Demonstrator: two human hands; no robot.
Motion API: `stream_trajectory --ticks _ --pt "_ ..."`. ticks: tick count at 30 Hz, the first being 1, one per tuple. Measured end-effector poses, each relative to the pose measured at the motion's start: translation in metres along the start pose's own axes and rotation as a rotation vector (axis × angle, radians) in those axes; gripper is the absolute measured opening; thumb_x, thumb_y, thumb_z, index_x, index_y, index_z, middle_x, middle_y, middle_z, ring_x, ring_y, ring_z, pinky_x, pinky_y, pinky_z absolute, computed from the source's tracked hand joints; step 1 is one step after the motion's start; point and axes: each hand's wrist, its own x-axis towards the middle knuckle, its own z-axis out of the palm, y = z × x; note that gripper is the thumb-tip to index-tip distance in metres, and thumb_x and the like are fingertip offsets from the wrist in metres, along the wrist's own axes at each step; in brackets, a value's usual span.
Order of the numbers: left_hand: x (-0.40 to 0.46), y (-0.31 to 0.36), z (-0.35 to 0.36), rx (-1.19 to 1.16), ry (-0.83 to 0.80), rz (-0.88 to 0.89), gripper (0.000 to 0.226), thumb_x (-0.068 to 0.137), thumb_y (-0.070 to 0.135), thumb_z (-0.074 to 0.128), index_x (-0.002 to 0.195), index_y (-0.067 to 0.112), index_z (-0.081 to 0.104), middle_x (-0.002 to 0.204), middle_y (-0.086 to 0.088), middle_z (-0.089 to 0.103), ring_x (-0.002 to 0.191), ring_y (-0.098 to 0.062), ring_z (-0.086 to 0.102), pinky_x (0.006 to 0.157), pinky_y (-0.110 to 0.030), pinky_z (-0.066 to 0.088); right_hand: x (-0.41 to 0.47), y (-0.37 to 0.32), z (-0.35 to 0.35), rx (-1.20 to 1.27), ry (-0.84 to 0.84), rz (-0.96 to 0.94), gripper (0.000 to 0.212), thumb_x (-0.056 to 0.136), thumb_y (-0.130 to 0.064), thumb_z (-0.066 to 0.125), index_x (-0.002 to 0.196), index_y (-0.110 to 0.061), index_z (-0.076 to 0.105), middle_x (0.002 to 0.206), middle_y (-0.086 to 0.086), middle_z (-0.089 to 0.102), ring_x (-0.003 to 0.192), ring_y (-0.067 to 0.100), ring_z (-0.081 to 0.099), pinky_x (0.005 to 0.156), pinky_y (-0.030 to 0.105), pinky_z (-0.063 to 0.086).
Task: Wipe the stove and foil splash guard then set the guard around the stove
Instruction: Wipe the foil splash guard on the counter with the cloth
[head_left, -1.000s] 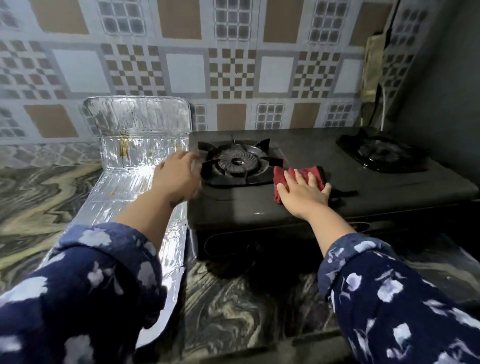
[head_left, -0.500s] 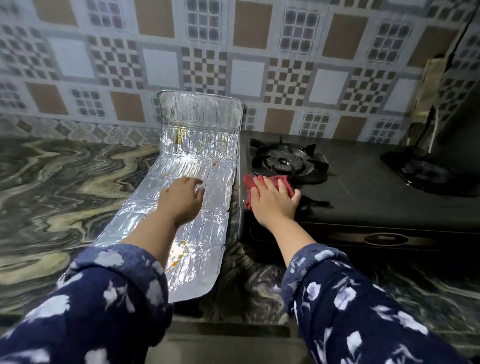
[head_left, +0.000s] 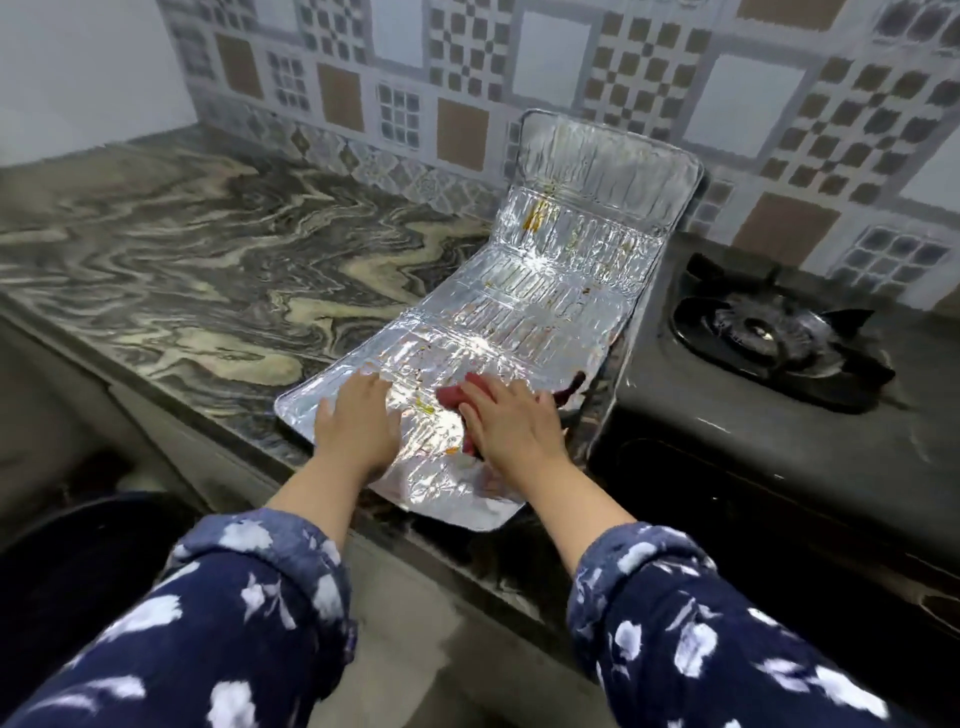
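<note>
Foil guard (head_left: 545, 291) flat on desk (head_left: 208, 270), far end up vs wall. L hand (head_left: 358, 426) flat, released. R hand (head_left: 511, 423) pressing red cloth (head_left: 452, 397) on foil; stove (head_left: 769, 374) just beside.

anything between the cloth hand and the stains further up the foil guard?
Nothing visible. The right hand presses the red cloth on the near panel of the silver foil splash guard; the yellow-brown stains lie up an open stretch of foil. The left hand rests flat, off to the side.
</note>
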Motion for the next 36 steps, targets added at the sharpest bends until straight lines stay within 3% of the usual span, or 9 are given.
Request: stream_trajectory --ticks 4,7,10,13,19,25,30,33,36 --pt "-0.02 -0.03 0.024 0.087 -0.046 -0.194 0.057 0.096 0.033 0.032 0.147 0.015 0.013 0.16 0.0 -0.001 0.147 -0.019 -0.007 0.116 -0.057 0.001 -0.033 -0.026 0.048 0.043 -0.245 -0.161 0.05 0.094 -0.054 0.021 0.141 -0.042 0.028 0.155 -0.003 0.027 0.132 0.029 0.031 0.097 0.046 0.027" --pt "-0.026 -0.043 0.034 0.14 -0.084 -0.248 0.063 0.097 0.041 0.024 0.149 0.013 0.004 0.16 -0.001 -0.01 0.146 -0.02 -0.014 0.115 -0.06 -0.002 -0.031 -0.005 0.048 0.024 -0.182 -0.387 0.05 0.092 -0.056 0.022 0.141 -0.046 0.029 0.156 -0.004 0.025 0.138 0.025 0.028 0.107 0.046 0.019" --pt "-0.025 -0.05 0.041 0.157 -0.111 -0.262 0.066 0.095 0.045 0.018 0.149 0.012 -0.002 0.159 -0.002 -0.013 0.146 -0.018 -0.016 0.114 -0.06 -0.006 -0.014 0.026 0.043 -0.015 -0.227 -0.738 0.048 0.097 -0.048 0.024 0.145 -0.044 0.023 0.158 -0.011 0.017 0.146 0.016 0.014 0.115 0.046 0.001" --pt "-0.026 -0.056 0.051 0.157 -0.126 -0.257 0.066 0.095 0.048 0.012 0.148 0.014 -0.007 0.159 -0.001 -0.015 0.145 -0.015 -0.017 0.114 -0.06 -0.007 -0.005 0.026 0.056 -0.009 -0.272 -0.859 0.05 0.098 -0.044 0.023 0.147 -0.039 0.015 0.158 -0.012 0.008 0.147 0.016 0.002 0.116 0.05 -0.006" --pt "-0.028 -0.058 0.058 0.181 -0.055 -0.234 0.062 0.096 0.04 0.013 0.148 0.013 -0.006 0.159 0.0 -0.012 0.145 -0.013 -0.015 0.113 -0.061 -0.006 0.03 -0.023 0.084 0.083 -0.156 -0.616 0.051 0.095 -0.05 0.027 0.145 -0.043 0.022 0.157 -0.014 0.017 0.146 0.018 0.015 0.114 0.055 0.008" --pt "-0.028 -0.059 0.061 0.184 -0.028 -0.249 0.063 0.094 0.042 0.01 0.148 0.015 -0.008 0.159 0.003 -0.013 0.145 -0.01 -0.014 0.112 -0.063 -0.008 0.098 -0.018 0.093 0.052 -0.189 -0.212 0.055 0.096 -0.051 0.011 0.148 -0.035 0.01 0.16 -0.009 0.004 0.147 0.022 -0.002 0.114 0.059 -0.004" --pt "-0.028 -0.056 0.057 0.213 -0.052 -0.245 0.065 0.094 0.044 0.007 0.147 0.013 -0.013 0.159 -0.001 -0.014 0.145 -0.013 -0.016 0.11 -0.061 -0.013 0.081 -0.014 0.091 0.031 -0.231 0.077 0.059 0.096 -0.048 0.007 0.15 -0.026 0.0 0.16 0.0 -0.006 0.146 0.028 -0.007 0.115 0.058 -0.005" --pt "-0.027 -0.059 0.051 0.256 -0.047 -0.194 0.069 0.093 0.048 0.011 0.148 0.012 -0.005 0.16 -0.003 -0.004 0.147 -0.016 -0.007 0.114 -0.055 -0.01 0.053 -0.033 0.088 0.037 -0.246 0.102 0.06 0.094 -0.051 0.008 0.149 -0.031 0.002 0.16 0.0 -0.001 0.145 0.031 0.0 0.114 0.057 0.001" --pt "-0.013 -0.078 0.038 0.243 -0.004 -0.136 0.072 0.091 0.051 0.015 0.149 0.011 0.001 0.16 -0.003 0.001 0.147 -0.017 -0.004 0.118 -0.049 -0.006 0.051 -0.039 0.076 0.028 -0.201 -0.059 0.055 0.091 -0.057 0.018 0.145 -0.044 0.015 0.158 -0.001 0.015 0.14 0.032 0.012 0.109 0.052 0.013"
